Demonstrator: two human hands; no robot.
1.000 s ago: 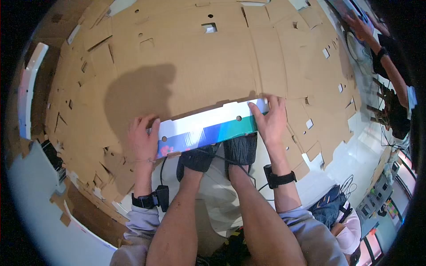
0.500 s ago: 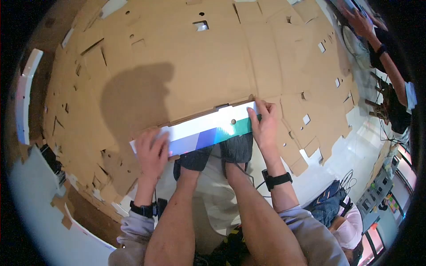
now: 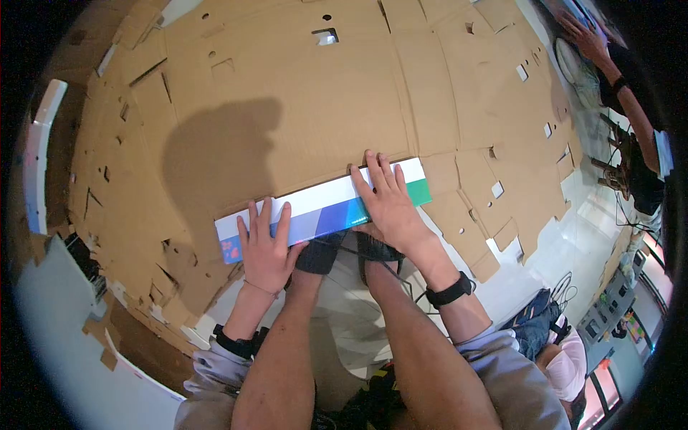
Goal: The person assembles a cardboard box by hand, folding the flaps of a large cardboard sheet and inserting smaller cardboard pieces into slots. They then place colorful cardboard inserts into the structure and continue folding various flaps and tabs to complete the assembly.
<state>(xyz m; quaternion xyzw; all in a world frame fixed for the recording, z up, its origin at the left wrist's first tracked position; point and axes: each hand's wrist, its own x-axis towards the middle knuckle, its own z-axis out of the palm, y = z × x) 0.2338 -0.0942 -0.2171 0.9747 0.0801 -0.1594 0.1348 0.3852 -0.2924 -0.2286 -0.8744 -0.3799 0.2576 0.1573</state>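
Note:
A long flat box panel (image 3: 315, 213), printed white, blue and green, lies at a slant across the cardboard sheet's near edge, above my feet. On its left part my left hand (image 3: 268, 247) rests with the fingers spread over the printed face. Farther right, my right hand (image 3: 390, 208) lies flat on the panel, its fingertips reaching over the far edge. Neither hand is closed around anything. Pink marks show at the panel's left end.
The large brown cardboard sheet (image 3: 344, 93) has slits and holes. A curved white and blue strip (image 3: 43, 158) stands at far left. Another person's hand (image 3: 588, 39) holds something at top right. A person in pink (image 3: 566, 365) sits at lower right, near cables.
Both hands have moved onto the panel's face, the right one leftward from its right end. The panel looks flatter, its cardboard flap edge and round hole no longer showing.

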